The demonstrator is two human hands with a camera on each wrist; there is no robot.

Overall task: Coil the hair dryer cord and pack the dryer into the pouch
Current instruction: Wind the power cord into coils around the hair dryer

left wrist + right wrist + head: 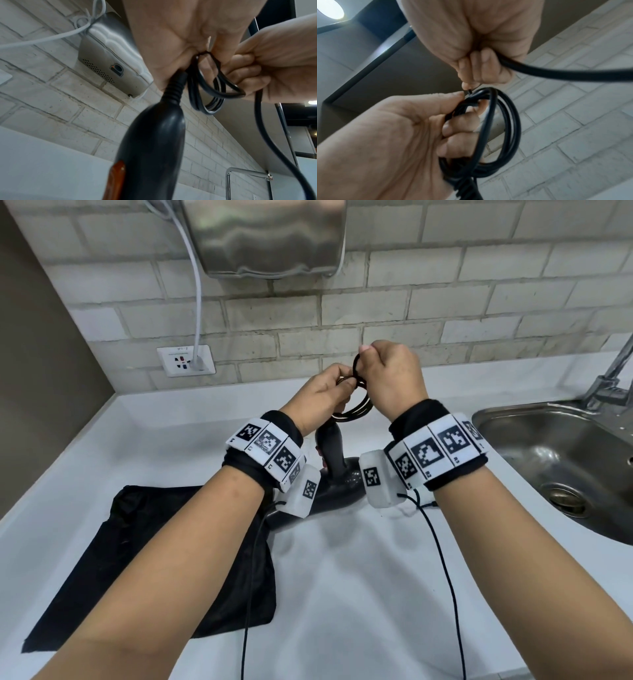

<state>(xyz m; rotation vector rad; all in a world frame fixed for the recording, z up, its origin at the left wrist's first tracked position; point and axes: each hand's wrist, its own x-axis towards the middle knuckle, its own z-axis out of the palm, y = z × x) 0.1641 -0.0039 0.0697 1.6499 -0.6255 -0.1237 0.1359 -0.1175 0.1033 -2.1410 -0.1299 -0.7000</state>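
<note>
Mid-coil: left hand [323,397] clamped round the gathered loops of the hair dryer cord [503,129], right hand [390,378] closed on the free run, both raised close together above the white counter [342,577]. Hair dryer [334,470] hanging below by its cord end. Next, probably: laying another loop into the left grip. Black pouch [164,559] flat on the counter; steel sink [561,467] at right, brick-tiled wall [445,302] behind.

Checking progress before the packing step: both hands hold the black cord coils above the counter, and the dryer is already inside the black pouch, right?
Not quite. The head view shows the hair dryer outside the pouch, which lies flat on the counter. The left hand and right hand do hold the cord coils.
</note>
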